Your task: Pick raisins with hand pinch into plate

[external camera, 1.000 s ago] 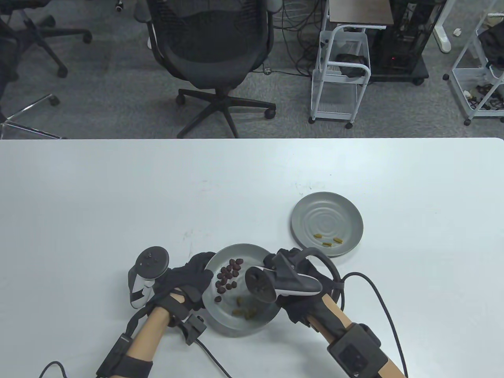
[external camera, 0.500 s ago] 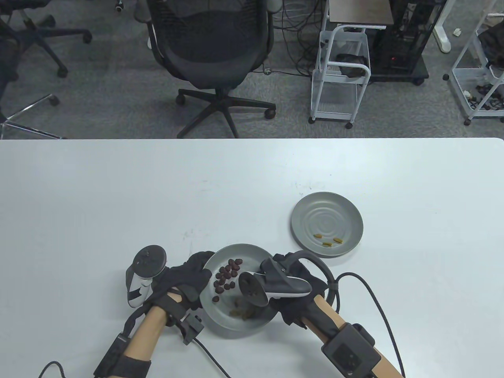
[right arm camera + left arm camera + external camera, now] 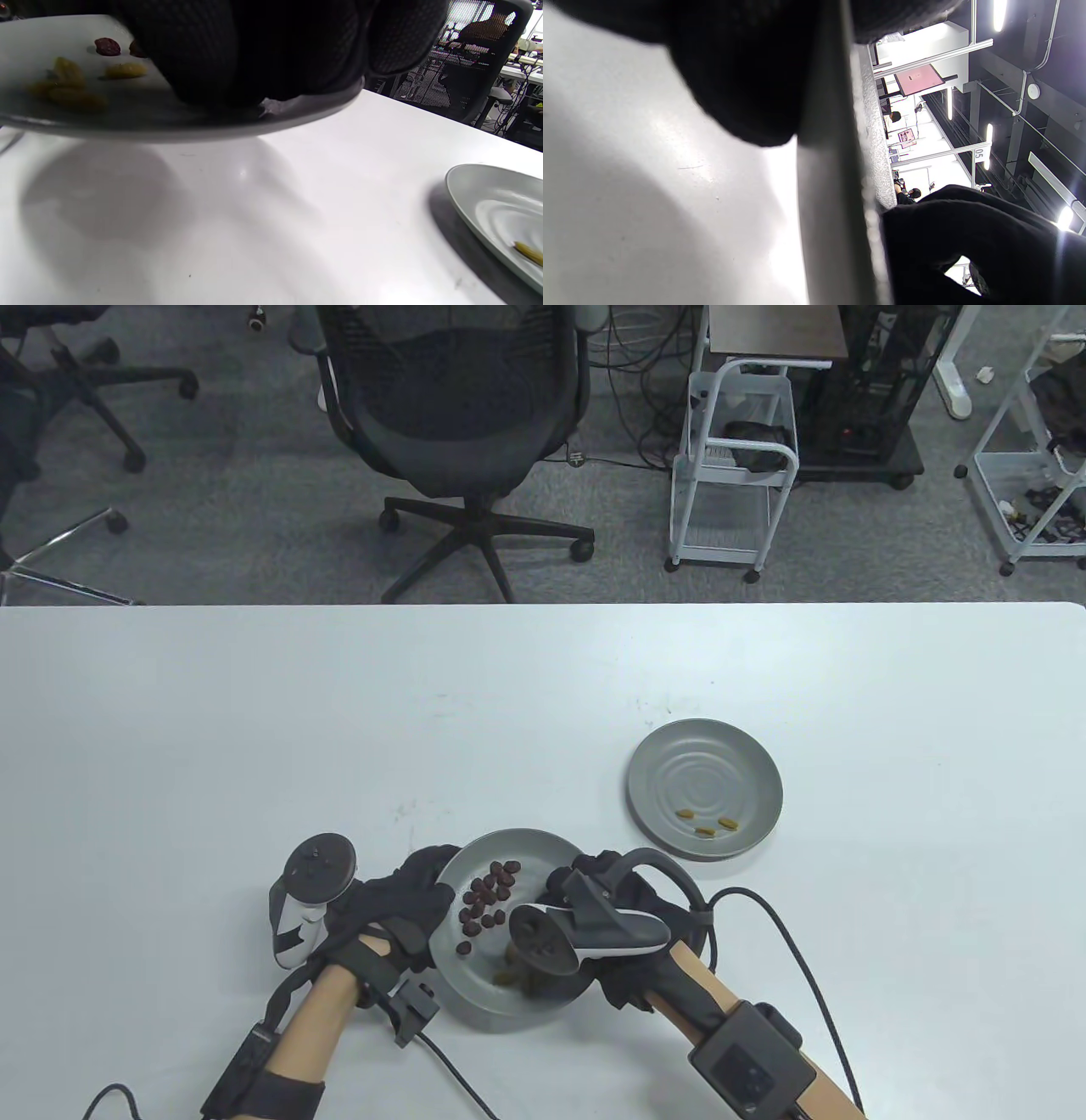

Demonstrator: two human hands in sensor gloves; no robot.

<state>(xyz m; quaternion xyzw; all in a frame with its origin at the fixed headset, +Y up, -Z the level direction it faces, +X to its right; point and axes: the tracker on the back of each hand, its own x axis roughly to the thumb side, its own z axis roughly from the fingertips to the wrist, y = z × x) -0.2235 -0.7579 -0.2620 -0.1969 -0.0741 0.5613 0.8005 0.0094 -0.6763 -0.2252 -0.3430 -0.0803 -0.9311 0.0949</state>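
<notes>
A grey near plate (image 3: 530, 848) holds several dark red pieces (image 3: 485, 899) and several yellow raisins (image 3: 507, 977). My left hand (image 3: 407, 899) grips its left rim; in the left wrist view the rim (image 3: 831, 169) sits between my fingers (image 3: 742, 84) and thumb. The plate is lifted off the table in the right wrist view (image 3: 169, 123). My right hand (image 3: 564, 886) reaches over the plate's right side, its fingers (image 3: 254, 51) down inside beside the raisins (image 3: 68, 84). Its fingertips are hidden. A second grey plate (image 3: 704, 763) to the right holds three yellow raisins (image 3: 704, 823).
The white table (image 3: 254, 729) extends wide around both plates. Glove cables (image 3: 789, 916) trail from both wrists toward the near edge. An office chair (image 3: 458, 415) and wire carts (image 3: 734, 466) stand beyond the far edge.
My right hand has moved left, further over the near plate toward the yellow raisins. The near plate and left hand have shifted slightly left.
</notes>
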